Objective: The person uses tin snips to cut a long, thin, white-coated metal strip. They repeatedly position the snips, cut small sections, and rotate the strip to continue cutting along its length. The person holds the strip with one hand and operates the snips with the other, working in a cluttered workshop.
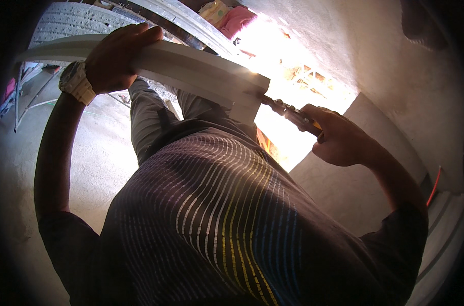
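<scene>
A long pale channel profile (201,74) runs across the upper part of the head view, from the far left to the middle. My left hand (117,56), with a light watch at the wrist, is closed over it. At the profile's right end a squarish flap (246,108) hangs down. My right hand (339,136) grips tin snips (292,115) with a dark and yellow handle. Their jaws meet the profile's end beside the flap; glare hides whether the blades are closed on it.
Beyond the profile stand long metal bars (183,20) and a grey perforated surface (74,20). Thin metal legs (18,97) rise at the left. Strong sunlight washes out the upper right, beside a plastered wall (390,66). A red cable (435,186) lies at the far right.
</scene>
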`<state>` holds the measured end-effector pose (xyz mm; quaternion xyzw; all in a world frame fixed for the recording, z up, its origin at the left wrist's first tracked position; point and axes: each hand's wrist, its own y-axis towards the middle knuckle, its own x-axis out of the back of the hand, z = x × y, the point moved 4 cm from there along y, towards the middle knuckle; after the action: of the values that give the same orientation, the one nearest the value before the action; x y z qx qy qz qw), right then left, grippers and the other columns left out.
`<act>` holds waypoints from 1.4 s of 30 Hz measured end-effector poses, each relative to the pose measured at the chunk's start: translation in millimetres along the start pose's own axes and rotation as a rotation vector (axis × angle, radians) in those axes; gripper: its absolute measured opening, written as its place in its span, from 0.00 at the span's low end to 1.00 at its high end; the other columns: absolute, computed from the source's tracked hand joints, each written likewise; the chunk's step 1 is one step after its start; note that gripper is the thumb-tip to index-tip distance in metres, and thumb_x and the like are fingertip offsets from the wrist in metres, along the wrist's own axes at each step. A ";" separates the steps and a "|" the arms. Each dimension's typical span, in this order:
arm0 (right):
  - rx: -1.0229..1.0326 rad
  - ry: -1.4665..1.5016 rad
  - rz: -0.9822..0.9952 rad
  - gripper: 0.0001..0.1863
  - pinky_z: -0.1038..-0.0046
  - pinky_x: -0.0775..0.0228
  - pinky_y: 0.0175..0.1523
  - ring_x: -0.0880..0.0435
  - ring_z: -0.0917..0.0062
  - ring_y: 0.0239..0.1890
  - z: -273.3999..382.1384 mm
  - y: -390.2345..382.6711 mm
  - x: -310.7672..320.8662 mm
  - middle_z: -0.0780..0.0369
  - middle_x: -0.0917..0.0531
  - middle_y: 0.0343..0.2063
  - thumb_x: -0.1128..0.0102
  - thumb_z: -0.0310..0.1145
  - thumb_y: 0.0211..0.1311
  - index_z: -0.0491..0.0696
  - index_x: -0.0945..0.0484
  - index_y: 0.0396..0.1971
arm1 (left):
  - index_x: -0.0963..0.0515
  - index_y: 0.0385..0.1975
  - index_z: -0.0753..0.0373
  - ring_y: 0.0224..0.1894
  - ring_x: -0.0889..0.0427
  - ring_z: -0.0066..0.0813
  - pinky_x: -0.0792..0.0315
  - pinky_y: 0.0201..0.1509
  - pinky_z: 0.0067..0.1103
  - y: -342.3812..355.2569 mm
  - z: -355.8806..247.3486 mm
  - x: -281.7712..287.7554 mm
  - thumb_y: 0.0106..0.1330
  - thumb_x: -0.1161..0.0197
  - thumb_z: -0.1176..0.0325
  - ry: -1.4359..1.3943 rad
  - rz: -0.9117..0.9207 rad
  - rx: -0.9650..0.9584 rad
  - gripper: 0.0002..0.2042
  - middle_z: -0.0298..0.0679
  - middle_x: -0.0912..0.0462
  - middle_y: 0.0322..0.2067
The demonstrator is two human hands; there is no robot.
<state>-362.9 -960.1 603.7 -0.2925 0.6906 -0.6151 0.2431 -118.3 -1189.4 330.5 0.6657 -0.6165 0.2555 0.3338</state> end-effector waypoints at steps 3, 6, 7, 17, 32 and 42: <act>0.010 -0.036 -0.035 0.32 0.56 0.20 0.57 0.12 0.57 0.48 1.4 1.9 -0.1 0.44 0.15 0.50 0.41 0.20 0.59 0.39 0.29 0.67 | 0.34 0.65 0.58 0.65 0.22 0.55 0.25 0.72 0.44 -0.1 4.2 -2.4 0.49 0.24 0.80 0.004 0.027 -0.012 0.39 0.50 0.21 0.57; -0.061 -0.053 -0.041 0.31 0.56 0.20 0.57 0.12 0.56 0.49 -1.9 1.9 0.7 0.45 0.14 0.49 0.42 0.20 0.58 0.39 0.27 0.65 | 0.35 0.71 0.59 0.69 0.23 0.52 0.24 0.74 0.41 0.0 8.1 -5.6 0.49 0.19 0.78 0.038 0.056 -0.032 0.46 0.49 0.21 0.63; -0.059 -0.061 -0.039 0.31 0.56 0.20 0.57 0.12 0.56 0.49 -1.4 1.6 0.3 0.45 0.14 0.49 0.42 0.20 0.58 0.39 0.27 0.65 | 0.35 0.71 0.59 0.69 0.23 0.52 0.24 0.74 0.41 -0.8 9.1 -6.4 0.49 0.19 0.78 0.038 0.067 -0.021 0.46 0.49 0.21 0.63; 0.036 -0.064 -0.123 0.26 0.55 0.21 0.58 0.12 0.53 0.49 -7.8 2.7 -4.4 0.46 0.13 0.45 0.40 0.21 0.56 0.42 0.23 0.59 | 0.34 0.63 0.57 0.62 0.21 0.58 0.24 0.70 0.46 7.1 1.7 6.1 0.51 0.29 0.82 -0.065 0.086 0.013 0.37 0.51 0.20 0.55; 0.099 -0.143 -0.235 0.26 0.53 0.22 0.57 0.13 0.51 0.49 -7.3 3.2 0.1 0.46 0.14 0.44 0.40 0.22 0.54 0.43 0.25 0.57 | 0.38 0.69 0.55 0.68 0.24 0.59 0.28 0.75 0.48 9.9 11.7 3.6 0.51 0.29 0.82 -0.105 0.127 0.005 0.42 0.51 0.21 0.59; 0.079 -0.130 -0.184 0.26 0.53 0.21 0.57 0.12 0.50 0.47 -10.9 12.4 0.5 0.45 0.14 0.42 0.40 0.22 0.53 0.42 0.24 0.56 | 0.36 0.66 0.57 0.65 0.22 0.60 0.25 0.72 0.47 8.3 8.6 1.0 0.50 0.28 0.83 -0.032 0.063 -0.022 0.40 0.53 0.21 0.58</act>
<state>-372.1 -951.9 592.8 -0.3840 0.6189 -0.6413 0.2413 -127.1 -1196.8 326.8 0.6462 -0.6453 0.2485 0.3229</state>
